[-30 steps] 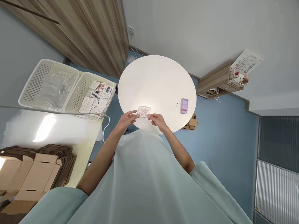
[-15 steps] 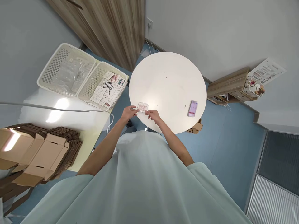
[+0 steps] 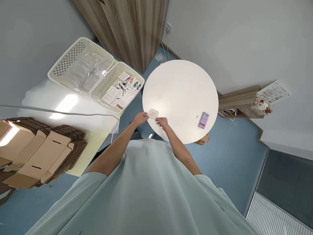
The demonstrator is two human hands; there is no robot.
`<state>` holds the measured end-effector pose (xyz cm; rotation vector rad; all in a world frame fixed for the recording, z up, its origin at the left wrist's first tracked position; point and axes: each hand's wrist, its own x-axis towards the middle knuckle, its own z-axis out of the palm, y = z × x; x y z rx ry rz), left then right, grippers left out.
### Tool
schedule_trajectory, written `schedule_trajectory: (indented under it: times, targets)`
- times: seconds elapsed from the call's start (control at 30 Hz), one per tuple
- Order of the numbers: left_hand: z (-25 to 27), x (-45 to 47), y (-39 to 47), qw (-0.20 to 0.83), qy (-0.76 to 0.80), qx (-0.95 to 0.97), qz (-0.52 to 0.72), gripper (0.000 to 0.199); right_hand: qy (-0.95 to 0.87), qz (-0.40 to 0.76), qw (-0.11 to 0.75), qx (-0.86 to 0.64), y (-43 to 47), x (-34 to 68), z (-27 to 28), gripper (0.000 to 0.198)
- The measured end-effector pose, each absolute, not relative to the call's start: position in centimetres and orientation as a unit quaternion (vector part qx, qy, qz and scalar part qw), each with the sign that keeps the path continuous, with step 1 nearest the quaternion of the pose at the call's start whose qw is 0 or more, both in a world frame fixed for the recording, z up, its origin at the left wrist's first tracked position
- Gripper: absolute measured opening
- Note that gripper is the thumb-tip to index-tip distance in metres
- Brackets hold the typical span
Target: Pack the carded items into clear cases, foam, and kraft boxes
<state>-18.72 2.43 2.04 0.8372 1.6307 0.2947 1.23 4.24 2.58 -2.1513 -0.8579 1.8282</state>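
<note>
A small, flat, clear case (image 3: 153, 113) with a pale pink pattern showing in it is over the front-left part of the round white table (image 3: 183, 88). My left hand (image 3: 141, 118) pinches its left edge between thumb and fingers. At the lower right corner, my right hand (image 3: 162, 122) grips it the same way. Whether the case rests on the tabletop or is held slightly above it, I cannot tell.
A blurred purple item (image 3: 203, 120) lies on the table's right side. To the left, a white basket (image 3: 97, 94) holds several printed cards, beside another basket (image 3: 52, 76) of clear plastic packs. Flattened cardboard boxes (image 3: 46, 148) are stacked nearer me. A white cable (image 3: 61, 112) crosses the left side.
The whole view has shifted slightly with my head. The case is tilted a little differently, and both hands stay at its edges.
</note>
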Motion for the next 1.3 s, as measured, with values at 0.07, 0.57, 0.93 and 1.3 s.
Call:
schedule_trajectory:
  times: [0.07,0.57,0.93,1.3]
  targets:
    - [2.0,-19.9,1.4,0.601,0.698,0.359,0.15,0.053,-0.315,0.609,0.088,-0.722,4.1,1.7,3.3,0.011]
    - [3.6,-31.1,-10.9,0.433,0.81,0.229,0.323,0.034,-0.672,0.488,-0.002,-0.557,3.6,-8.9,9.8,0.029]
    - [1.8,-41.4,-6.3,0.287,0.872,0.236,0.318,0.068,-0.802,0.451,-0.067,-0.386,2.6,-24.8,12.7,0.026]
    - [0.9,-41.0,-8.0,0.312,0.863,0.266,0.294,0.046,-0.816,0.415,-0.134,-0.379,1.5,-26.4,13.0,0.024]
